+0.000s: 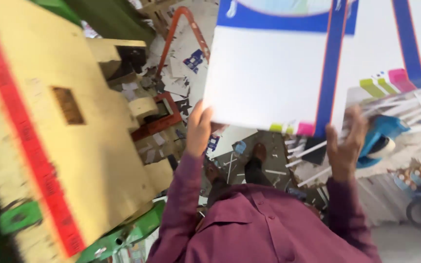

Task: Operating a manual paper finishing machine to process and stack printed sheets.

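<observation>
Two hands (left hand [199,127], right hand [347,141]) under one printed sheet stack [288,73]

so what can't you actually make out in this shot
Head view only:
- Printed sheets: top and right side cut off by the frame edge, so their full extent is unknown.
- Left hand and right hand: fingertips hidden behind the sheets' lower edge.
- Cream and red machine: motion blur smears its detail; left part cut off.
- Littered floor: scraps too small and blurred to identify.
</observation>
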